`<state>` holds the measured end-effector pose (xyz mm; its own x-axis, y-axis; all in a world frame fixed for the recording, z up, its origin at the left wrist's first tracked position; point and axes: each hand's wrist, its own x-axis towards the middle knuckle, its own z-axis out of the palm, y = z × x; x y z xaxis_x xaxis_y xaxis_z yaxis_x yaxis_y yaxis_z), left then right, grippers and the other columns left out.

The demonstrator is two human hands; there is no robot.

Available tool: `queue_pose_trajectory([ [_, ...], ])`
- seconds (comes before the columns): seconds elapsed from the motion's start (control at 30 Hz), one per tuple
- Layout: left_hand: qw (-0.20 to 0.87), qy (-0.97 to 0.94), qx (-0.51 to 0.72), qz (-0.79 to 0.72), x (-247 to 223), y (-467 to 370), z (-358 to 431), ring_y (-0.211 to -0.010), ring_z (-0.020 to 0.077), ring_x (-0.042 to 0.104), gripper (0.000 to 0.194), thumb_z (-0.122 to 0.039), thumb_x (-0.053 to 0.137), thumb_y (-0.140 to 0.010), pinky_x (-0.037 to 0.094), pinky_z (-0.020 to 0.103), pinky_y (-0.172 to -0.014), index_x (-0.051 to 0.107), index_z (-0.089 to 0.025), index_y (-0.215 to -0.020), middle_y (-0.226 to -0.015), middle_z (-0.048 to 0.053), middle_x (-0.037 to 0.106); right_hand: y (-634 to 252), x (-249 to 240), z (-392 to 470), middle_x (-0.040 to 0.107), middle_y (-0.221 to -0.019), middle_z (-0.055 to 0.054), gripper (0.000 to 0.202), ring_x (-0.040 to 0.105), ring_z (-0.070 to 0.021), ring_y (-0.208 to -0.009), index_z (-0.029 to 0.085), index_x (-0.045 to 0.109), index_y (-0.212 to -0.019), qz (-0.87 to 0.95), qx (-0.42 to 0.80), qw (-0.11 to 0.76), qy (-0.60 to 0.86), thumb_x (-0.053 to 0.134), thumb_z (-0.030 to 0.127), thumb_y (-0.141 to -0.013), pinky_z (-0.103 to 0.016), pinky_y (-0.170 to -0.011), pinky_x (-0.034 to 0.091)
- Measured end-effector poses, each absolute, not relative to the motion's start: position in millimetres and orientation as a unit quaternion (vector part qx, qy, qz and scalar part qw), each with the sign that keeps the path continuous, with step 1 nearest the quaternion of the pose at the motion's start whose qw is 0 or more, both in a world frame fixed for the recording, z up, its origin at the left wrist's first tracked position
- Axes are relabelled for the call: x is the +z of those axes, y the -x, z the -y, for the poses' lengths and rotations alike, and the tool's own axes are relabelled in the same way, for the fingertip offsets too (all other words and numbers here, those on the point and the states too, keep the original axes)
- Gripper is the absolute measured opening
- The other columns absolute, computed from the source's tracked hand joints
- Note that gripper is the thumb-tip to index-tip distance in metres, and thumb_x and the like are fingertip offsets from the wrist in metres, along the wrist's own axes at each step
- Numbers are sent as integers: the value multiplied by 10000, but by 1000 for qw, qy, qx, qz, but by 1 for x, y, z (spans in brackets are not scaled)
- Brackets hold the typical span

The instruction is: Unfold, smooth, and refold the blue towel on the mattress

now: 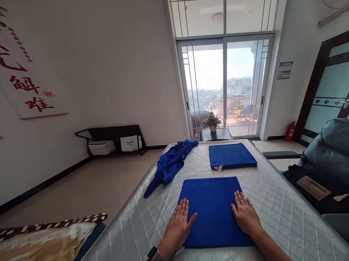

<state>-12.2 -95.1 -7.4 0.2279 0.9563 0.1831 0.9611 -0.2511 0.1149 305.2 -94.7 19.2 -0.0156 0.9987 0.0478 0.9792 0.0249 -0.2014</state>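
Note:
A blue cloth [212,214], folded into a flat square, lies before me on the silvery quilted table cover [272,211]. My left hand [179,223] rests flat on its left edge, fingers stretched forward and thumb out. On the right edge my right hand [245,213] lies the same way, palm down and open. A small pale tag pokes out beside my left wrist. Farther back sits a stack of folded blue cloths [232,155], a white label at its front edge. To its left, a crumpled blue cloth [172,161] stretches along the table's left side.
A dark armchair [336,149] stands on the right, holding a brown card [313,187]. A patterned blanket [46,246] is at lower left. Beyond the table's far edge, a potted plant [212,122] stands on a chair before the sliding glass doors. A black rack [114,135] lines the left wall.

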Motion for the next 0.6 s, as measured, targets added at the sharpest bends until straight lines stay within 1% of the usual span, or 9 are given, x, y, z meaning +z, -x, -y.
queue_pose_trajectory([
  [0.1,20,780,-122,613,-13,25,102,-1507,261,219,756,-635,203,-988,264,469,-1214,253,-154,-1568,-1625,93,261,-305,18,96,158,-1640,-69,671,109,-201,-1520,100,213,-1568,711,43,80,698,203,436,-988,-405,-1229,62],
  [0.23,0,784,-123,609,-9,23,107,-1511,270,190,789,-641,199,-987,254,469,-1221,250,-104,-1562,-1629,127,238,-303,21,98,187,-1634,-77,660,121,-204,-1519,98,231,-1563,713,18,69,698,209,425,-990,-410,-1229,65],
  [0.37,-4,777,-134,615,-1,20,109,-1509,274,199,790,-640,193,-990,261,481,-1217,240,-99,-1564,-1629,141,236,-299,30,102,213,-1627,-98,638,122,-217,-1518,73,257,-1552,716,-9,57,696,206,377,-993,-435,-1228,82],
  [0.47,-7,775,-127,619,4,19,112,-1508,269,197,819,-654,190,-984,253,454,-1223,269,-67,-1550,-1626,154,238,-297,36,111,208,-1625,-114,623,132,-224,-1516,59,252,-1548,722,-13,43,690,200,337,-992,-453,-1226,96],
  [0.53,-3,776,-125,618,6,18,113,-1506,267,205,823,-657,186,-984,254,445,-1223,286,-62,-1543,-1622,157,247,-297,35,122,206,-1626,-111,627,133,-227,-1516,64,255,-1547,726,-2,42,687,202,358,-995,-457,-1227,102],
  [0.6,7,781,-127,612,6,19,113,-1502,267,220,801,-646,186,-989,265,451,-1217,298,-78,-1543,-1617,152,265,-298,32,137,205,-1626,-102,646,130,-230,-1517,75,259,-1548,725,12,48,687,201,411,-999,-459,-1228,110],
])
